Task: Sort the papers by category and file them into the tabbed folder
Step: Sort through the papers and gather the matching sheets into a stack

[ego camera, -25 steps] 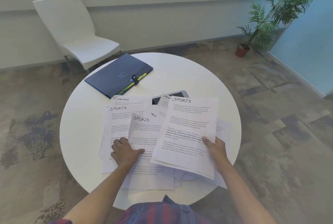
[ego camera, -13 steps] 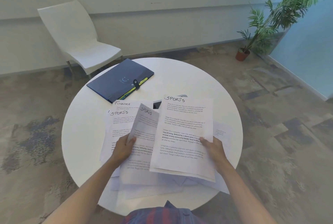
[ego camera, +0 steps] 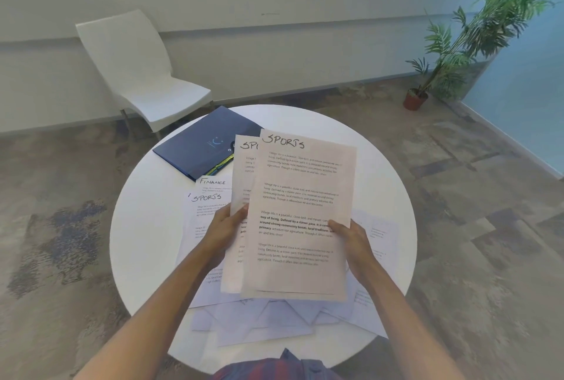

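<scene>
— What do we have in our hands?

— Our right hand [ego camera: 355, 243] grips the front sheet headed "SPORTS" [ego camera: 300, 214] by its right edge, thumb curled over the print and fingers hidden behind. Our left hand [ego camera: 224, 231] pinches a second sheet [ego camera: 242, 172] that sits just behind and to the left of the first; its thumb lies across the paper's face. Both pages are lifted off the round white table [ego camera: 381, 172] and tilted toward us.

— Can we read that second one?

— Only "SP" at the top; the rest is covered by the front page. The body text on the front sheet begins "Village life is a peaceful", with one bold passage.

— And the rest of the papers?

— Loose sheets [ego camera: 268, 318] are spread on the table beneath our hands, toward 6 o'clock. At about 9 o'clock from the held pages lie a page headed "FINANCE" [ego camera: 213, 182] and, overlapping it, another "SPORTS" page [ego camera: 206, 205].

— The folder?

— The dark blue tabbed folder [ego camera: 204, 141] lies shut at 11 o'clock on the table, coloured tabs showing at its edge. The pale logo on it is too small to read.
</scene>
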Demonstrator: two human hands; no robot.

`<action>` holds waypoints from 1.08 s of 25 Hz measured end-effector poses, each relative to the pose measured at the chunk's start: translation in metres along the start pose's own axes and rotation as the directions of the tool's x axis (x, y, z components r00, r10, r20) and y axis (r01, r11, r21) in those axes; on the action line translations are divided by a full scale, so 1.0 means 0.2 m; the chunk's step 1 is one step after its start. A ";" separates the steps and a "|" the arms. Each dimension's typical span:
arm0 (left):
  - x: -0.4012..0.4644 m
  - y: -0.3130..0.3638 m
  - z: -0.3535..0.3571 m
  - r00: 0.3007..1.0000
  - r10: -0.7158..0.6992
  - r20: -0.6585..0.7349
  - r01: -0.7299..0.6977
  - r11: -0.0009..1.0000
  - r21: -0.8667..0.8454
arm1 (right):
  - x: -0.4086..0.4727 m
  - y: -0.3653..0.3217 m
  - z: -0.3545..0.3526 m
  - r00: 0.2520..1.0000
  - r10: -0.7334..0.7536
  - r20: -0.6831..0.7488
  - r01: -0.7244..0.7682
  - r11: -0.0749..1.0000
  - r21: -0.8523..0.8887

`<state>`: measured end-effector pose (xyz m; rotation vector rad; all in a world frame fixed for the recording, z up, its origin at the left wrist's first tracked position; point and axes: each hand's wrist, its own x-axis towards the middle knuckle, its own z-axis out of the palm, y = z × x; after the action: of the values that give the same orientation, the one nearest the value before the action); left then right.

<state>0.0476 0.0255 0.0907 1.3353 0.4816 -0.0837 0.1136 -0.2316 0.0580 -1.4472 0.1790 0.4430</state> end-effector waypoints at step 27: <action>0.17 -0.14 -0.03 0.983 -0.095 -0.155 0.102 0.994 0.036 | 0.11 0.00 0.07 0.998 0.057 0.008 -0.057 0.998 -0.038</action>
<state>0.0669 0.0314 0.0517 1.3664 0.6795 -0.0738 0.1319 -0.2139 0.0508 -1.4797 0.2058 0.5019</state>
